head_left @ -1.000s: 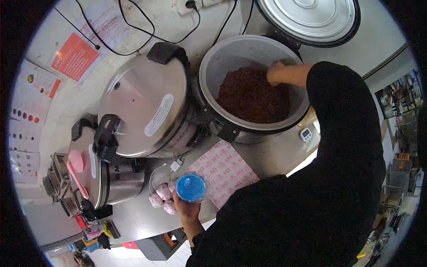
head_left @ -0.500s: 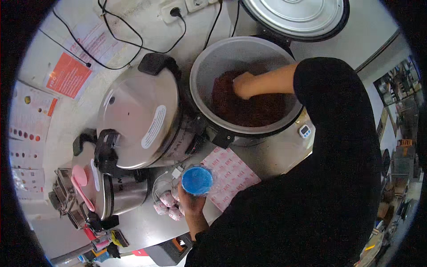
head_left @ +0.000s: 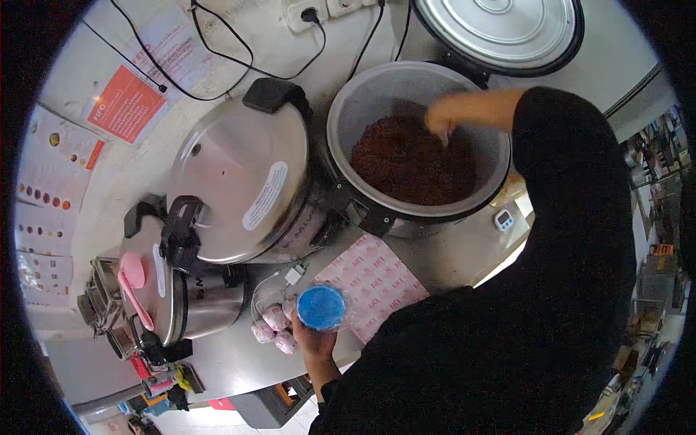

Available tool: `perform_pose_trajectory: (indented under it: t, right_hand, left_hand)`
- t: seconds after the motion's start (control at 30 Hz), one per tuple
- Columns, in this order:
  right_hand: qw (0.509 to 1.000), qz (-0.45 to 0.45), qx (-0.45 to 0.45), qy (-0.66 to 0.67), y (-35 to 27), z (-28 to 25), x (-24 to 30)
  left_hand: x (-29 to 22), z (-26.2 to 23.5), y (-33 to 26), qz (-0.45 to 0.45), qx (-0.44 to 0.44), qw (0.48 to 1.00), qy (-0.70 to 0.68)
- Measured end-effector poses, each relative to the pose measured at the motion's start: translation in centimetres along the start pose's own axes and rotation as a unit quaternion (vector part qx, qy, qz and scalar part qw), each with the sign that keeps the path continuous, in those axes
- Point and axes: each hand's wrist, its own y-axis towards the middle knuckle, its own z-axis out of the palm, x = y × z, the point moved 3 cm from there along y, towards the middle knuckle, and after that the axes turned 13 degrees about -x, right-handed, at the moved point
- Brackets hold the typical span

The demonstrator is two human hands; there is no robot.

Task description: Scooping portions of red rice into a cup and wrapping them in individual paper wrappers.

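Note:
My left hand (head_left: 316, 345) is wrapped round a blue round mold (head_left: 321, 307), with clear plastic film sticking out at its right side. It is held above the steel counter, beside the printed paper sheet (head_left: 380, 279). My right hand (head_left: 444, 118) is inside the open cooker pot (head_left: 344, 123), above a mass of dark reddish-brown rice (head_left: 406, 163). Its fingers look curled, though motion smears them. A small pale bit shows under the fingers; I cannot make out what it is.
A closed steel cooker (head_left: 225, 174) stands left of the open one, with a smaller cooker (head_left: 214, 312) in front bearing a pink rice paddle (head_left: 134, 286). Several wrapped balls (head_left: 274, 326) lie beside my left hand. A timer (head_left: 503, 220) sits at the right; the raised lid (head_left: 500, 29) is behind.
My right hand has lifted off the rice and shifted right inside the pot. The left hand still holds the blue mold in about the same place. The whole view has shifted slightly.

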Motion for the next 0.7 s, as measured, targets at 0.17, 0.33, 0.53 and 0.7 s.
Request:
perform_pose_trajectory:
  t: [0.17,0.33,0.53,0.7]
  right_hand:
    - [0.997,-0.01,0.079,0.017,-0.8,3.6,3.1]
    - [0.995,-0.074,0.015,0.066,-2.9,-1.6,6.0]
    - [0.974,-0.102,-0.064,0.19,-4.8,-3.4,5.6]
    - [0.929,-0.245,0.088,0.264,4.7,3.4,-0.6]
  left_hand:
    - [-0.9,-0.6,0.2,0.042,0.005,0.999,-0.014]
    - [-1.3,2.0,0.7,0.056,0.03,0.997,0.042]
    - [-0.3,2.6,0.8,0.008,0.023,0.999,0.023]
    - [-0.2,3.3,-0.3,0.01,0.015,0.999,0.033]
